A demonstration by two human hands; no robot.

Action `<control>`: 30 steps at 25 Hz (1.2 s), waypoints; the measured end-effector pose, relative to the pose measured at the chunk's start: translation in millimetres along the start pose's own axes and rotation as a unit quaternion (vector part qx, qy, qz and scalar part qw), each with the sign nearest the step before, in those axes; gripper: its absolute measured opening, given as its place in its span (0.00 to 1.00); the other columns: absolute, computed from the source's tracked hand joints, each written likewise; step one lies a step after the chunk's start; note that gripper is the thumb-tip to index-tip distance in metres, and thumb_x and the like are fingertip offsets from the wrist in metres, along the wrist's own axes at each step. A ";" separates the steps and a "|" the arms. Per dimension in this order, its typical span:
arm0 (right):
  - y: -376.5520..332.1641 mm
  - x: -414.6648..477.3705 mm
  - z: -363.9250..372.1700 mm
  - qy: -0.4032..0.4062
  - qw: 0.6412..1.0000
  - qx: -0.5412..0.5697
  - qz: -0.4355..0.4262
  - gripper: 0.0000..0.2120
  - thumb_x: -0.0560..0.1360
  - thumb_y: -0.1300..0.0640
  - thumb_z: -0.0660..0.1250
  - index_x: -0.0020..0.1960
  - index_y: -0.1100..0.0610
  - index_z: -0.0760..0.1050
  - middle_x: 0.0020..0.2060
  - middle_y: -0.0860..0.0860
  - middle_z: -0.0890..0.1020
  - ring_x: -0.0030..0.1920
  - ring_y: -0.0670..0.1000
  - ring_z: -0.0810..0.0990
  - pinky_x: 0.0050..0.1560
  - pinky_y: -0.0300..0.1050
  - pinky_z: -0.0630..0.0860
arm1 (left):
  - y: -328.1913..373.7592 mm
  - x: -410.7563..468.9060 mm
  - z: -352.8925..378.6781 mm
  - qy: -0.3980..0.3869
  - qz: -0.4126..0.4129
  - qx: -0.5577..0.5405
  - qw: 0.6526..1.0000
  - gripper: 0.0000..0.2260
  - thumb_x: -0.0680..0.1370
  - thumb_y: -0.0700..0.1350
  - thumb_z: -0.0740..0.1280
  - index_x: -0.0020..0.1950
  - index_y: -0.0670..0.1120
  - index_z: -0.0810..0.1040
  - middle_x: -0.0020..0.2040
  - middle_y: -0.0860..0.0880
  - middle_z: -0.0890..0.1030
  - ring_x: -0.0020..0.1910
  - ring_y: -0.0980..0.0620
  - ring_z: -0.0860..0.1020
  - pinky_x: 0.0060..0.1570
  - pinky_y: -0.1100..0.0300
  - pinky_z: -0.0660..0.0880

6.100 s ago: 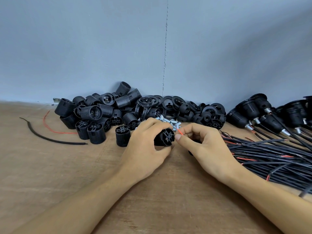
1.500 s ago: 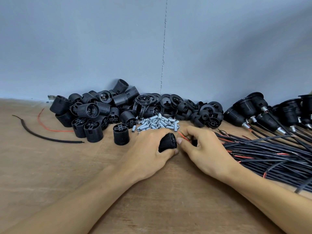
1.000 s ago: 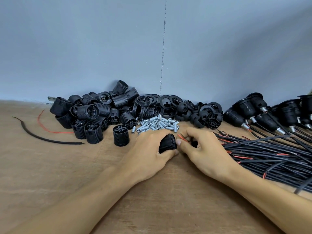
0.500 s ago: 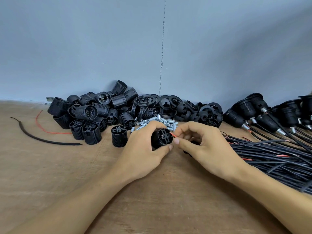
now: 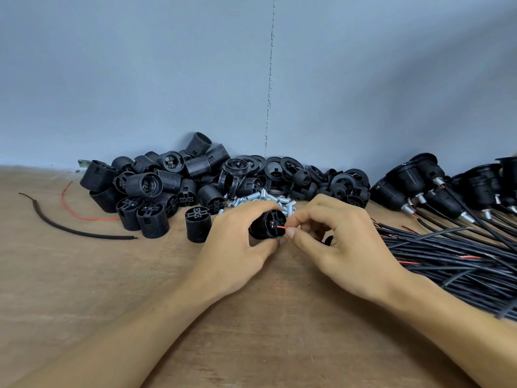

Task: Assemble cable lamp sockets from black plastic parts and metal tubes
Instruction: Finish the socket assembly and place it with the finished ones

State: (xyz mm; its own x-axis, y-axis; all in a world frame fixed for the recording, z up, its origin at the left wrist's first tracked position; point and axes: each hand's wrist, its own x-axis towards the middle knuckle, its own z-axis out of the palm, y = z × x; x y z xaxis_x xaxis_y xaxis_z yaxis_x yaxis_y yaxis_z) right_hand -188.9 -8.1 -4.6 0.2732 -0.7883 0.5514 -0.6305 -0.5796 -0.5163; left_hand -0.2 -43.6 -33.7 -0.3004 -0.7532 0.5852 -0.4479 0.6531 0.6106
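My left hand (image 5: 237, 247) grips a black plastic socket body (image 5: 267, 224) just above the table, its terminal end facing me. My right hand (image 5: 335, 242) pinches a thin red wire (image 5: 282, 227) between thumb and forefinger, with the wire's tip at a slot in the socket's end. A black part lies partly hidden under my right palm. A small heap of short metal tubes (image 5: 268, 198) lies just behind my hands.
A pile of black threaded socket bodies (image 5: 156, 189) and rings (image 5: 279, 166) lines the blue wall. Finished sockets with cables (image 5: 414, 183) sit at the right, above a bundle of black cables (image 5: 453, 256). A loose black cable (image 5: 70, 231) and a red wire (image 5: 81, 214) lie at the left on the wooden table (image 5: 84, 289).
The socket was pressed down on the table with my left hand over it. Now it is lifted and turned, terminal end toward me, and my right hand brings the red wire to it.
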 end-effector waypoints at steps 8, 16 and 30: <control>5.8 -1.0 0.3 0.017 0.997 -0.024 -0.071 0.05 0.75 0.62 0.74 0.45 0.52 0.83 0.41 0.42 0.77 0.41 0.44 0.77 0.43 0.31 0.70 | -0.8 -3.0 3.1 -0.008 -0.034 -0.048 0.998 0.17 0.73 0.51 0.73 0.60 0.52 0.76 0.50 0.58 0.83 0.52 0.56 0.82 0.55 0.50 0.78; 14.4 -3.6 2.8 0.038 0.988 -0.072 -0.131 0.03 0.77 0.54 0.71 0.50 0.50 0.83 0.45 0.43 0.77 0.41 0.48 0.79 0.37 0.52 0.77 | 0.7 -2.6 3.4 0.000 -0.031 -0.047 0.998 0.17 0.72 0.51 0.72 0.59 0.52 0.74 0.52 0.57 0.83 0.55 0.54 0.81 0.58 0.48 0.77; 11.7 -2.7 5.6 0.038 0.995 -0.044 -0.079 0.03 0.77 0.55 0.70 0.47 0.49 0.82 0.42 0.40 0.75 0.42 0.45 0.77 0.41 0.34 0.71 | -2.1 -2.8 3.1 0.060 0.017 0.017 0.998 0.17 0.70 0.48 0.79 0.56 0.53 0.79 0.47 0.60 0.80 0.48 0.59 0.78 0.48 0.72 0.70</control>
State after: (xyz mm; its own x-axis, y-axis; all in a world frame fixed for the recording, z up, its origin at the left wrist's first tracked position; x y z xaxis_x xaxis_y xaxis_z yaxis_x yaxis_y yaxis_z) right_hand -193.0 -13.9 -15.8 0.3203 -0.6681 0.6716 -0.6457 -0.6727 -0.3612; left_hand -1.1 -43.1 -38.2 -0.2140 -0.7147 0.6659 -0.4682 0.6734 0.5722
